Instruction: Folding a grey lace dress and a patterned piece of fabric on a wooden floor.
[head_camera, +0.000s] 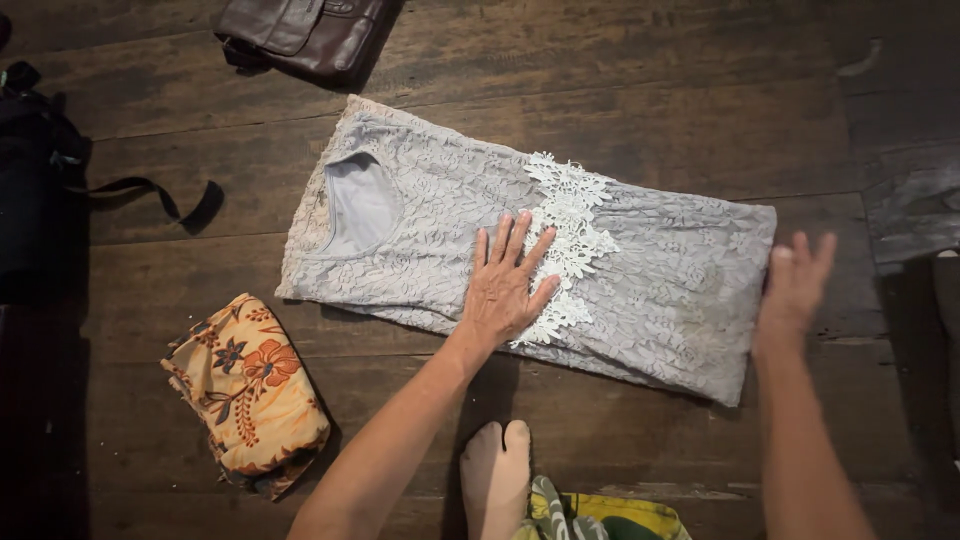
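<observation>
Dark plank floor (700, 90): grey lace dress (440, 200), folded floral cloth (248, 385), brown bag (300, 35)

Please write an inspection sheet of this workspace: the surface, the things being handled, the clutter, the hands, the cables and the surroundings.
Surface: dark wooden plank floor, worn, with gaps between the boards.
Things handled: grey lace dress lying flat, folded into a long strip, with a white lace trim across the middle.
Clutter: folded orange floral cloth at lower left, apart from the dress; yellow-green cloth at the bottom edge.
Hands: left hand pressed flat on the dress, fingers spread; right hand open at the dress's right end.
Cables: nothing seen; only a black strap from a black bag.
Surroundings: brown leather bag at the top; a bare foot below.
</observation>
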